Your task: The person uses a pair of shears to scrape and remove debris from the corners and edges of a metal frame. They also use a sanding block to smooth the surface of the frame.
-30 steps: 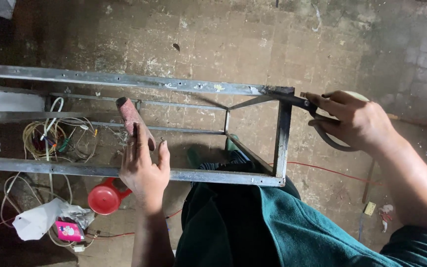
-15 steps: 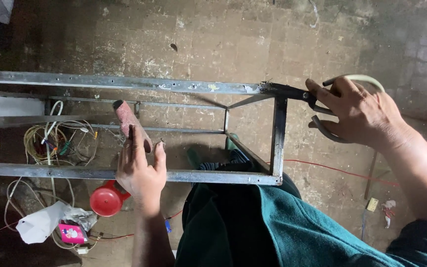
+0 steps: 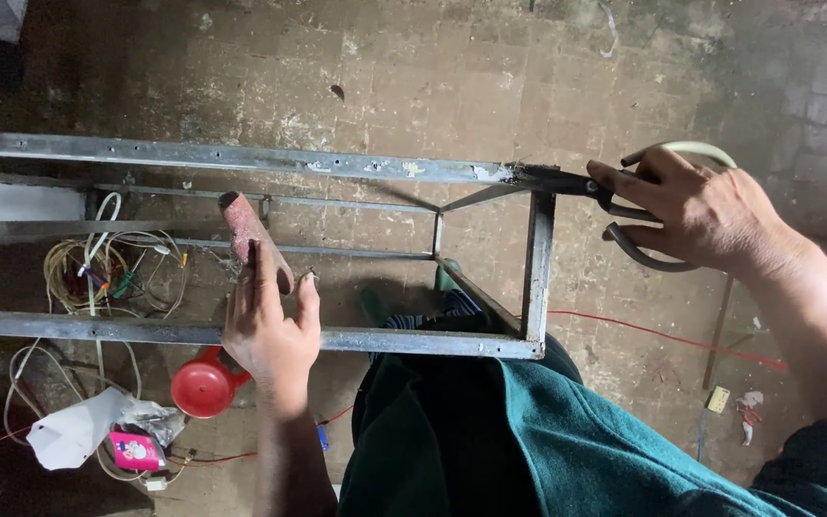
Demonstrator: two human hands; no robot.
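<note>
— Head view: what has the right hand [image 3: 710,215] got?

— Snips [image 3: 624,206], fingers wrapped through the looped handles at the right of the frame; the blades touch the far corner of the metal frame [image 3: 241,158].

— And the left hand [image 3: 270,330]?

— Lower middle, resting on the frame's near rail, fingers loosely closed around a reddish roller [image 3: 246,230] that tilts up and left.

— Any containers?

— None clearly. Inside the frame's left bay, on the floor, lies a coil of wires [image 3: 98,273]; below it a red cap [image 3: 203,388] and crumpled paper [image 3: 74,431].
</note>
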